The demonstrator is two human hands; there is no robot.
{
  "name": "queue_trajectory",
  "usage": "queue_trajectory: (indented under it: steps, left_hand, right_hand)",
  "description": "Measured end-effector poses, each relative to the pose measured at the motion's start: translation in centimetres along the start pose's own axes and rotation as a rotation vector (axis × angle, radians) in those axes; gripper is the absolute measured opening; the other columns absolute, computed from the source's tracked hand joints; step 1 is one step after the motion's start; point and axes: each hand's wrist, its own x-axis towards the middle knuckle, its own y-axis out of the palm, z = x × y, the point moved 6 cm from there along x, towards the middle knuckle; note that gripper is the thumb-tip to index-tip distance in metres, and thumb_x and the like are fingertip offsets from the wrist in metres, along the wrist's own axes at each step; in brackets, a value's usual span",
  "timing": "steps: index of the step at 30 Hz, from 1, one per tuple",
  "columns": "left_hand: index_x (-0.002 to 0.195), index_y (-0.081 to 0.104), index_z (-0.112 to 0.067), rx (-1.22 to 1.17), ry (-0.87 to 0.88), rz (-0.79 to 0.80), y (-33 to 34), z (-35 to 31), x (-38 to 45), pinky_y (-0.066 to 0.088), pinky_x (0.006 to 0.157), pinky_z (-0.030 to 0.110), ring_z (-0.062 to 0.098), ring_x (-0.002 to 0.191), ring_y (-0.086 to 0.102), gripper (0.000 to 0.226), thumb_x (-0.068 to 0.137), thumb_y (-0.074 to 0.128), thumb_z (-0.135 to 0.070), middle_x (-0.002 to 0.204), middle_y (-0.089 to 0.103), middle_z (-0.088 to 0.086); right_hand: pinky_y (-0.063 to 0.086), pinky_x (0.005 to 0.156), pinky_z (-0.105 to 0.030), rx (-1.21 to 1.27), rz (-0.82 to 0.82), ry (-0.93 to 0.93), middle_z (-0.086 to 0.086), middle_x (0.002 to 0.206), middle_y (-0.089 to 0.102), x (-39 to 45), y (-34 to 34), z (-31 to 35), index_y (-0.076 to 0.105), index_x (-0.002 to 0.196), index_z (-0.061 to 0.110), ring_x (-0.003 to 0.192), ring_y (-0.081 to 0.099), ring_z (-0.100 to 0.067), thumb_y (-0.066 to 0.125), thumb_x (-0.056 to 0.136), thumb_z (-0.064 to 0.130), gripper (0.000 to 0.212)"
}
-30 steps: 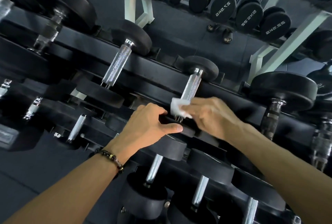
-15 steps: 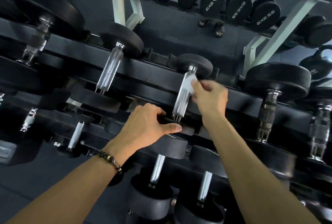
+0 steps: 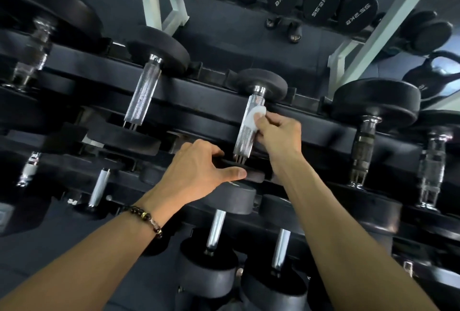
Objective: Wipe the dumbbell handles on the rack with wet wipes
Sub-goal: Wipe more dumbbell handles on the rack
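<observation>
The knurled chrome dumbbell handle point(image 3: 246, 127) sits in the middle of the upper tier of the black steel rack point(image 3: 199, 101). Its long axis runs from the round black rubber head point(image 3: 261, 82) at the far end down toward the nearer black head point(image 3: 245, 173), leaning slightly left as it comes closer. A small folded white wet wipe point(image 3: 254, 116) is pressed against the upper right side of that handle, just below the far head.

The right hand point(image 3: 276, 133) pinches the wipe between thumb and fingers and lies directly right of the handle, touching it through the wipe. How far the fingers curl behind the bar cannot be made out, so it may be a partial wrap or only a side press. The left hand point(image 3: 199, 171) is closed over the rim of the nearer head, thumb along its front edge, apparently steadying the dumbbell; it wears a dark beaded bracelet point(image 3: 146, 218) at the wrist.

Since the wipe is near the top of the bar, most of the bare knurling lies below it, toward the left hand. The coming stroke probably has to run down along the handle's axis, and the right hand is the one placed for it. Neighbouring handles on either side, such as the chrome one to the left point(image 3: 143, 97), look untouched.
</observation>
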Motion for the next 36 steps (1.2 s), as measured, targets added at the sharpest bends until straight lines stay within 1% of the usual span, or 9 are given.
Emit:
queue_trajectory:
  steps: [4, 7, 12, 17, 23, 25, 29, 33, 36]
  left_hand:
    - [0.122, 0.067, -0.022, 0.003, -0.004, -0.004, 0.0, -0.1, -0.1, 0.051, 0.092, 0.041, 0.022, 0.106, 0.060, 0.082, 0.059, 0.072, -0.075, 0.081, 0.059, -0.010]
    - [0.117, 0.070, -0.024, 0.002, 0.001, 0.010, 0.0, -0.3, -0.2, 0.052, 0.087, 0.040, 0.026, 0.101, 0.063, 0.076, 0.060, 0.073, -0.073, 0.069, 0.050, -0.014]
    - [0.117, 0.070, -0.023, 0.001, -0.001, 0.015, 0.1, -0.1, -0.1, 0.053, 0.087, 0.042, 0.029, 0.099, 0.065, 0.078, 0.059, 0.072, -0.075, 0.067, 0.049, -0.014]
    - [0.114, 0.071, -0.023, -0.022, -0.009, 0.006, 0.0, -0.2, -0.2, 0.053, 0.087, 0.041, 0.027, 0.100, 0.063, 0.072, 0.061, 0.074, -0.072, 0.073, 0.058, -0.012]
    - [0.101, 0.074, -0.025, -0.061, -0.023, 0.006, 0.0, -0.3, -0.5, 0.054, 0.086, 0.043, 0.025, 0.097, 0.064, 0.061, 0.061, 0.076, -0.070, 0.071, 0.062, -0.012]
    - [0.113, 0.071, -0.022, -0.048, -0.028, -0.002, 0.0, -0.4, -0.5, 0.053, 0.088, 0.043, 0.028, 0.101, 0.064, 0.070, 0.061, 0.076, -0.069, 0.068, 0.054, -0.016]
    - [0.123, 0.067, -0.022, -0.014, -0.023, -0.014, 0.0, -0.3, -0.4, 0.053, 0.089, 0.041, 0.028, 0.103, 0.063, 0.081, 0.060, 0.075, -0.071, 0.069, 0.051, -0.014]
    - [0.123, 0.066, -0.018, -0.010, -0.020, -0.027, 0.0, -0.5, -0.5, 0.051, 0.094, 0.040, 0.021, 0.112, 0.059, 0.079, 0.063, 0.076, -0.068, 0.086, 0.064, -0.011]
    - [0.122, 0.067, -0.016, -0.016, -0.026, -0.028, -0.1, -0.5, -0.5, 0.051, 0.096, 0.038, 0.018, 0.116, 0.056, 0.078, 0.063, 0.077, -0.067, 0.112, 0.069, -0.003]
  right_hand:
    - [0.058, 0.065, -0.032, -0.278, 0.180, -0.036, -0.002, 0.060, 0.063, -3.1, -0.7, -1.3, 0.074, 0.076, 0.007, 0.059, 0.058, -0.017, 0.068, 0.090, 0.018, 0.019]
    - [0.052, 0.062, -0.034, -0.529, 0.291, -0.082, 0.001, 0.061, 0.067, -3.4, -1.1, -1.0, 0.074, 0.071, 0.010, 0.059, 0.063, -0.019, 0.072, 0.085, 0.017, 0.015]
    - [0.059, 0.083, -0.045, -0.342, 0.240, -0.085, -0.010, 0.080, 0.075, -1.9, -0.8, -0.4, 0.077, 0.081, 0.014, 0.071, 0.065, -0.012, 0.074, 0.083, 0.016, 0.004]
    - [0.056, 0.065, -0.034, -0.686, 0.353, -0.118, -0.004, 0.071, 0.072, -2.9, -0.6, -0.5, 0.073, 0.074, 0.012, 0.064, 0.066, -0.014, 0.074, 0.081, 0.021, 0.010]
    - [0.056, 0.085, -0.055, -0.191, 0.147, -0.084, -0.018, 0.092, 0.073, -0.7, -0.5, 1.0, 0.077, 0.072, 0.021, 0.086, 0.073, -0.028, 0.079, 0.079, 0.022, 0.008]
    - [0.060, 0.083, -0.046, -0.179, 0.145, -0.074, -0.013, 0.084, 0.075, -1.5, -0.4, 0.4, 0.076, 0.066, 0.026, 0.081, 0.074, -0.024, 0.076, 0.084, 0.022, 0.018]
    - [0.051, 0.053, -0.026, -0.447, 0.302, -0.079, -0.001, 0.061, 0.067, -3.3, -0.6, -1.0, 0.075, 0.073, 0.012, 0.053, 0.059, -0.008, 0.074, 0.084, 0.021, 0.014]
    - [0.060, 0.078, -0.050, -0.183, 0.093, -0.080, -0.013, 0.084, 0.074, 0.6, -0.2, 0.9, 0.078, 0.079, 0.021, 0.082, 0.073, -0.022, 0.074, 0.074, 0.027, 0.008]
    - [0.060, 0.081, -0.045, -0.063, -0.011, -0.079, -0.009, 0.082, 0.075, 2.1, 0.2, 1.5, 0.078, 0.079, 0.017, 0.082, 0.071, -0.017, 0.075, 0.080, 0.027, 0.011]
